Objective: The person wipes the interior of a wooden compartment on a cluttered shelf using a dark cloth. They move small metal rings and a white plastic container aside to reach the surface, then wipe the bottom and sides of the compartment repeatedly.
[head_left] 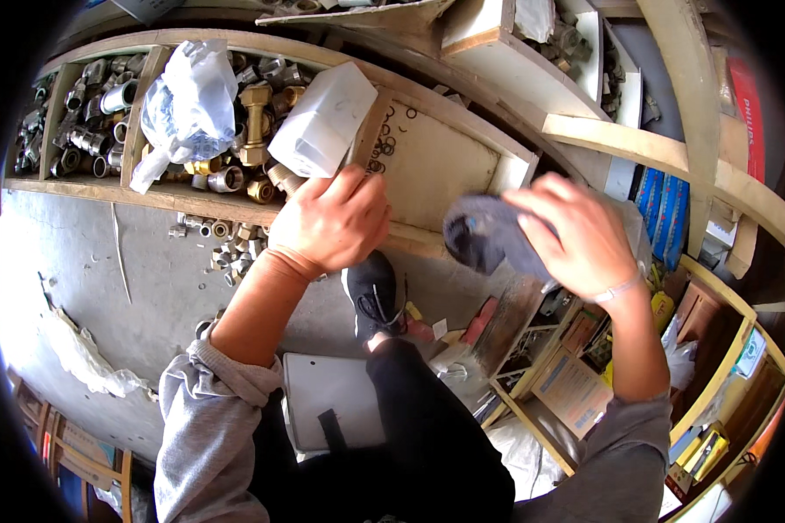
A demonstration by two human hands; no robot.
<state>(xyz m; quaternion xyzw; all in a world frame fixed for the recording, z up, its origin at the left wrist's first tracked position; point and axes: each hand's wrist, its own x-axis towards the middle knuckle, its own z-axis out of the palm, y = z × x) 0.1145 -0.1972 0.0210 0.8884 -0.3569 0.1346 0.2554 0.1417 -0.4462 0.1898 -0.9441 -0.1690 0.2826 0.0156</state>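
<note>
My left hand (331, 218) is closed at the front edge of a compartmented wooden tray, beside a divider. What its fingers grip, if anything, is hidden. Just beyond it leans a translucent white plastic container (324, 118), tilted over brass and steel pipe fittings (255, 126). On the right, my right hand (576, 231) is closed around a bunched dark grey cloth (488, 231), held over the tray's right-hand compartment (445, 166). Several small dark rings (382, 150) lie in that compartment along its left side.
A clear plastic bag (192, 100) rests on the fittings at left. Loose fittings (234, 248) lie on the concrete floor (179, 296) below. Wooden shelving with boxes (571, 392) stands at right, and a white flat-topped stool or box (331, 397) is near my legs.
</note>
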